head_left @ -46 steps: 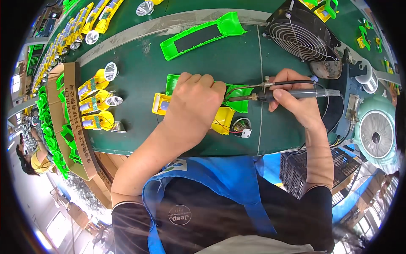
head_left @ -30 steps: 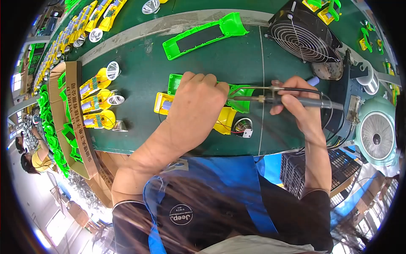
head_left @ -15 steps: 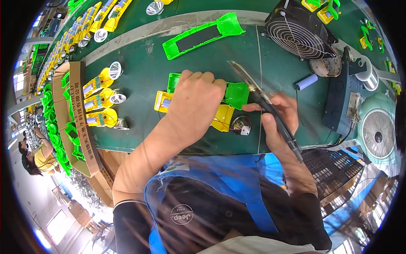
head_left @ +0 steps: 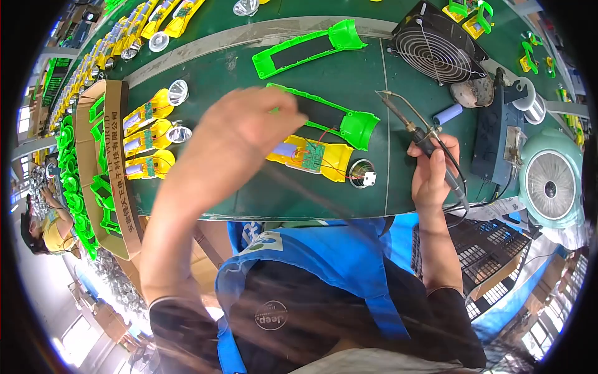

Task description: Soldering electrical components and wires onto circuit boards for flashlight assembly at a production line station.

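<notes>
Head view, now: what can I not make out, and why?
In the head view:
Left hand: motion blur; whether it holds anything is unclear.
Yellow housing: left end hidden behind the left hand.
Green housing beyond it: partly covered by the same hand.
Circuit board: solder joints too small.
Far yellow housings, top left: some cut off by the upper edge.

The green worktop [head_left: 349, 75] bore a yellow casing [head_left: 334, 162] mid-frame, a lavender cylinder [head_left: 448, 114] centre-right, a black fan [head_left: 436, 53] upper right.
</notes>
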A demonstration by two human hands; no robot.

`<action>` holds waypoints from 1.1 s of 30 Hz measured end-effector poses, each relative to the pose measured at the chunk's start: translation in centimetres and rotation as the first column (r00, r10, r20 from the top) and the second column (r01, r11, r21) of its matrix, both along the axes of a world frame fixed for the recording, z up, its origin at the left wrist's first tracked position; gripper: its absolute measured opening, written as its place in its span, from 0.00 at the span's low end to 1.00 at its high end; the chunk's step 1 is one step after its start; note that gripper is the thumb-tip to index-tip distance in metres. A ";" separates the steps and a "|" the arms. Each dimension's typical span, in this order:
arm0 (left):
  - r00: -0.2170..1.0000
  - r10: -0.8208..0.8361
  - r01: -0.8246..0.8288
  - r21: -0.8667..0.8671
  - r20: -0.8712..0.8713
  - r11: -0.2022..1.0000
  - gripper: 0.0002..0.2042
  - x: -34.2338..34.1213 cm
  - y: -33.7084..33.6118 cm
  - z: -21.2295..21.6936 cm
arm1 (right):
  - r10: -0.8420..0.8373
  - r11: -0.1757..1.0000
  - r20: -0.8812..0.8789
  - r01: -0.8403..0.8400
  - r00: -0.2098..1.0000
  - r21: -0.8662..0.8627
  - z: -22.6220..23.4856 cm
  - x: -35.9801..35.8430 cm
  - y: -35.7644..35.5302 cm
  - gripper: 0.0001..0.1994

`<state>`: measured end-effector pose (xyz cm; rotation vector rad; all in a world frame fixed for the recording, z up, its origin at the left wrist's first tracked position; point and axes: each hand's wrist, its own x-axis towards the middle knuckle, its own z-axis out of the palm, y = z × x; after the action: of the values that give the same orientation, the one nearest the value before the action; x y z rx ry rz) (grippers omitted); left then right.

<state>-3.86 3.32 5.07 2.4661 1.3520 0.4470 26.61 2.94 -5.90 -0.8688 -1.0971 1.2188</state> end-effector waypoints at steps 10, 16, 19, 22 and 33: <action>0.968 -0.031 0.055 -0.093 0.249 0.994 0.16 -3.5 -6.7 -1.4 | 0.062 0.998 -0.055 -0.062 0.997 0.003 0.3 0.0 0.6 0.13; 0.957 -0.104 0.100 0.030 0.270 0.995 0.17 -2.8 -6.6 -3.9 | 0.086 0.996 -0.038 -0.087 0.996 -0.025 0.9 -0.6 0.2 0.13; 0.986 -0.142 0.138 0.047 0.084 0.989 0.17 -3.3 -6.9 -2.8 | 0.105 0.993 -0.078 -0.109 0.991 -0.053 0.4 0.3 0.2 0.14; 0.974 -0.049 0.056 -0.022 0.221 0.998 0.16 -4.1 -7.8 -3.4 | 0.109 0.992 -0.079 -0.113 0.991 -0.054 0.6 0.4 0.2 0.15; 0.975 -0.080 0.066 0.070 0.206 0.995 0.12 -0.9 -3.1 -4.0 | 0.388 0.891 0.049 -0.361 0.920 -0.275 3.8 -0.5 1.9 0.13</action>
<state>-4.74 0.25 1.07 2.4289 1.1760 0.7195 26.13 4.84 -2.09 -0.9542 -1.2443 1.6870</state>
